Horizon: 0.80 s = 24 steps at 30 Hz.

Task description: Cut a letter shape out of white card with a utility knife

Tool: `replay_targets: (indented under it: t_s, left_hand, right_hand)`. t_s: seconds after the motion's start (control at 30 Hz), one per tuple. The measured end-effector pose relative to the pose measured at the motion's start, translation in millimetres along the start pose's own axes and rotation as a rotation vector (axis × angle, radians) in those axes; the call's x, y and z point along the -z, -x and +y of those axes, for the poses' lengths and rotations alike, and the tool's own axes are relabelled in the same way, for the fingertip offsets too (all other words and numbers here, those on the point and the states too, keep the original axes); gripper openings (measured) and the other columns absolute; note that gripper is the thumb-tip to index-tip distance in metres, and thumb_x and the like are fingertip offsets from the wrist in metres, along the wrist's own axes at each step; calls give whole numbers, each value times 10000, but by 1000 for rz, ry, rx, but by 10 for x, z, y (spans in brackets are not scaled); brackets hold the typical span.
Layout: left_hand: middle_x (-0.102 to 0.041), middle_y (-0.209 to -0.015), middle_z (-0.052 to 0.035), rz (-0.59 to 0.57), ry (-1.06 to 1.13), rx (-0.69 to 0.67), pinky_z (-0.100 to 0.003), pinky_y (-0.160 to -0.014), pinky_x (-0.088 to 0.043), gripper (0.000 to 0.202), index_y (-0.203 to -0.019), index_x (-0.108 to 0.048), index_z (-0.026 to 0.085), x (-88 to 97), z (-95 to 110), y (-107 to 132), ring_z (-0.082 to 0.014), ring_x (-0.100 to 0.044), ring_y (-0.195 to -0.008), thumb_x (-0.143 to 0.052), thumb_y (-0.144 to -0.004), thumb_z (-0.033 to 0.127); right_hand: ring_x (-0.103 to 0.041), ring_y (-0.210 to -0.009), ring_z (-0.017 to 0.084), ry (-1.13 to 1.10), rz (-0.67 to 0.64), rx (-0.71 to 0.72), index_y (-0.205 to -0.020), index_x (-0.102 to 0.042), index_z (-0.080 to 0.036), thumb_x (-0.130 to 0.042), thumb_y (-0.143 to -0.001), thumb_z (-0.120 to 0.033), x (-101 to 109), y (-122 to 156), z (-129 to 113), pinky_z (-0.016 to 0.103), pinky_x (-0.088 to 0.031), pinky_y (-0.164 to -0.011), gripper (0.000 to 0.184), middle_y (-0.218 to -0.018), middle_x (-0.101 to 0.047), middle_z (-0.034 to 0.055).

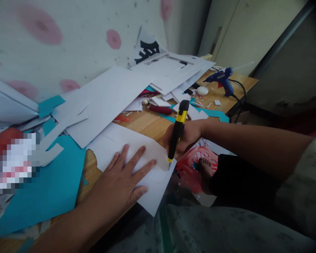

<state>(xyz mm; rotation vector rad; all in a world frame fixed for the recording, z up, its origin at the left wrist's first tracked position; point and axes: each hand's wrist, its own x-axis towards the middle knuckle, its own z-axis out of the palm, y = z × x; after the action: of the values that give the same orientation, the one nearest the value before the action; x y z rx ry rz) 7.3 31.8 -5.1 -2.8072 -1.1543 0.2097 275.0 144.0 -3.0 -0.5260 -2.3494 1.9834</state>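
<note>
A white sheet of board [107, 144] lies on the wooden table, one corner jutting past the near edge. My left hand [129, 172] rests flat on it with the fingers spread. Faint lines show on the sheet around my fingertips. My right hand [183, 138] is wrapped round a yellow and black utility knife [177, 131], held upright with its tip down at the sheet's right side. Whether the blade touches the sheet I cannot tell. The fingers of that hand are partly hidden behind the knife.
Large white boards [116, 91] are piled along the patterned wall. Teal sheets [58, 175] lie to the left. A blue glue gun [222, 79] with a cord stands at the back right, near a white egg-shaped object [202, 91]. Below the table edge is a red plastic basket [188, 167].
</note>
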Motion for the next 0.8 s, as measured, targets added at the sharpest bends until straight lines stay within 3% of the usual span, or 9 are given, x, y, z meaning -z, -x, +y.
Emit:
replay_targets:
  t_s: [0.1,0.3,0.53,0.73,0.8]
  left_hand:
    - [-228,-1548,4,22,9,-1,-582,-1035,-325,603,-1420,-255,459,0,-4,9,-417,-207,-1384,-461,-863,562]
    - [-211,-1554,-13,18,-4,-16,-603,-1023,-321,622,-1434,-232,439,-18,-2,14,-427,-179,-1388,-507,-876,437]
    - [-223,-1548,-4,20,5,-3,-611,-1016,-344,623,-1417,-281,449,1,7,31,-434,-201,-1380,-533,-848,487]
    - [-333,-1489,-146,124,49,-140,-546,-1018,-407,929,-1373,-445,157,-14,249,141,-408,-307,-1348,-582,-654,729]
    - [-375,-1465,-155,171,36,-186,-515,-1003,-437,802,-1350,-465,142,-19,310,174,-386,-336,-1340,-588,-725,629]
  right_hand:
    - [-550,-591,93,-1,13,-6,-904,-655,-97,-753,-652,-249,1,3,22,226,-471,-562,310,-665,-612,-5]
    - [-551,-585,94,7,22,13,-763,-627,-104,-775,-631,-290,18,6,41,225,-468,-561,272,-616,-583,-23]
    - [-540,-561,89,6,45,7,-720,-606,-111,-765,-641,-317,35,41,64,220,-459,-547,272,-581,-567,-33]
    - [-609,-673,128,19,147,-5,-857,-654,-92,-755,-667,-296,-87,152,77,236,-510,-601,297,-747,-657,37]
    - [-607,-686,125,19,173,28,-880,-661,-89,-753,-671,-293,-148,183,52,227,-512,-599,306,-788,-666,53]
